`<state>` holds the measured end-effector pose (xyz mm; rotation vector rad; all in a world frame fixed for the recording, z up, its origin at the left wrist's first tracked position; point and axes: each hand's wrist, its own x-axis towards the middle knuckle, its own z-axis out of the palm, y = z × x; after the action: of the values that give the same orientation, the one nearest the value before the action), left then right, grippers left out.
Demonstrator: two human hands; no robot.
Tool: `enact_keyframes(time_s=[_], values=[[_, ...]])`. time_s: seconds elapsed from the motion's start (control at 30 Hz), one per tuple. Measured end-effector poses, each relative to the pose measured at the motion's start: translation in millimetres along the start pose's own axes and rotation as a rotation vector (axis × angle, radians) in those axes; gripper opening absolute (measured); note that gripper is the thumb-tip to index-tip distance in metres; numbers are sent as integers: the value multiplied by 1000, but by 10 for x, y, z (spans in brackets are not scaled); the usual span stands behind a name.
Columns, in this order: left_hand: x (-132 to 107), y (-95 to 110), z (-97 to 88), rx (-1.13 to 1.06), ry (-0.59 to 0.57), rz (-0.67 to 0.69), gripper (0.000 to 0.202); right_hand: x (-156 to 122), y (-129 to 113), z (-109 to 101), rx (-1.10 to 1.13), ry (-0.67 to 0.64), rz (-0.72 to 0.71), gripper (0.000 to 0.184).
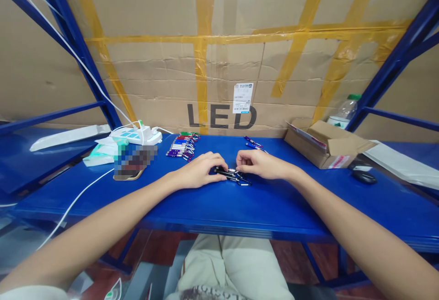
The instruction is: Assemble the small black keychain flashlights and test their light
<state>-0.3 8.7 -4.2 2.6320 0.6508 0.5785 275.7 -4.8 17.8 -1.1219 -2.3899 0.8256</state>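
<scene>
Both my hands rest on the blue shelf top near its middle. My left hand has its fingers curled over a small bunch of black keychain flashlights. My right hand pinches the silver end of one of them from the right. A neat row of coloured keychain flashlights lies behind my left hand. Two loose purple ones lie behind my right hand.
An open cardboard box stands at the right, with a plastic bottle behind it and a dark mouse-like object beside it. A white power strip, tissue pack and blurred phone sit at the left. A cardboard sheet marked LED forms the back wall.
</scene>
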Motion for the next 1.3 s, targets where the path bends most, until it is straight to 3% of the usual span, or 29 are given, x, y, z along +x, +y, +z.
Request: enact_keyframes(time_s=[0.3,0.47,0.67,0.8,1.1,1.3], values=[[-49,21,-114,55,-34,-15,28,-36,-20,-41,-93,-130,14,16],[-38,32,-76,132,-53,14,39,-16,-24,12,-88,-113,27,18],[-37,57,-143,249,-92,-10,30,1,-6,58,-94,-75,-1,25],[-99,57,-355,351,-144,-118,29,9,3,68,-98,-43,2,27],[-318,-77,-901,294,-369,-489,25,26,41,80,-134,-39,12,27],[-424,-170,-1025,472,-319,-692,31,27,58,72,-128,-36,21,28]])
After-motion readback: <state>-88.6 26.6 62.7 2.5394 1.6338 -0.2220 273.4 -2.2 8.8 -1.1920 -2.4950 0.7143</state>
